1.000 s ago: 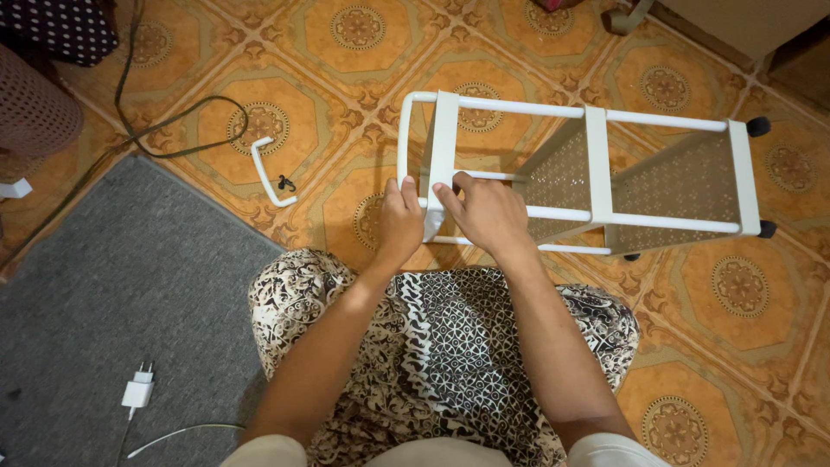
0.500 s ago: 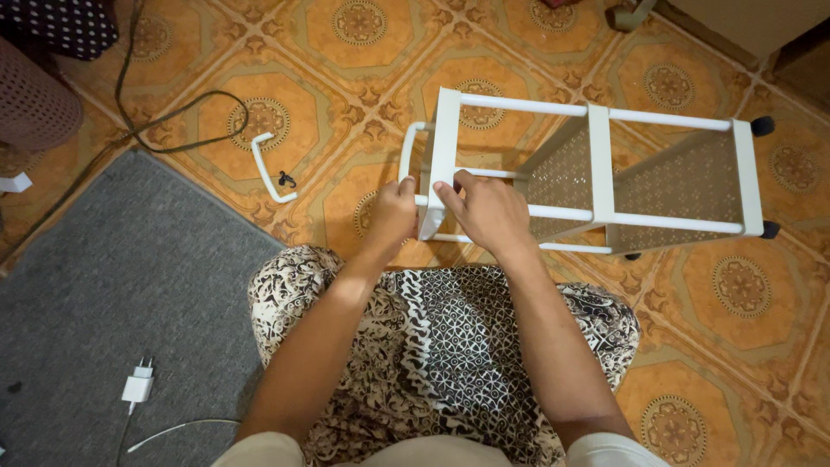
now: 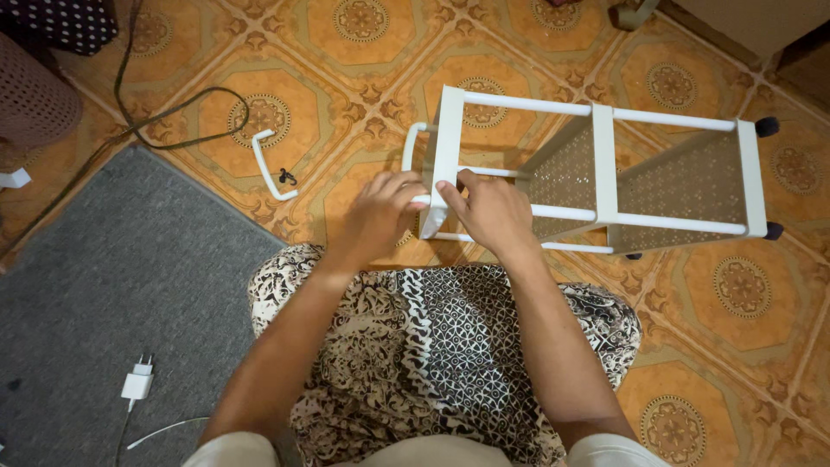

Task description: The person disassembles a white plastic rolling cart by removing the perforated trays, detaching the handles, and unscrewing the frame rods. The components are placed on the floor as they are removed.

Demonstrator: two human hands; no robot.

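A white metal trolley rack (image 3: 596,169) with perforated shelf panels and small black castor wheels was seen lying on its side across the upper right of the frame, on an orange patterned tile floor (image 3: 346,69). At its near end, toward the centre of the frame, a curved white tubular handle (image 3: 408,149) was set against the rack's end frame. The left hand (image 3: 376,216) was placed at the centre of the frame, its fingers curled loosely around the lower end of that handle where it met the frame. The right hand (image 3: 488,210) was laid just beside it on a white crossbar, with fingertips pinched at the corner of the end frame; whether anything small was held between them could not be told.

A second loose white curved handle (image 3: 266,164) was found on the tiles at the upper left of centre, with a small black piece (image 3: 286,179) touching it. A dark cable (image 3: 173,130) was looped near it. A grey carpet mat (image 3: 112,285) was spread over the left of the frame, and a white charger plug (image 3: 137,385) with its cord was lying on it at the lower left. A black-and-white patterned cloth (image 3: 432,346) was draped over the lap at the bottom centre.
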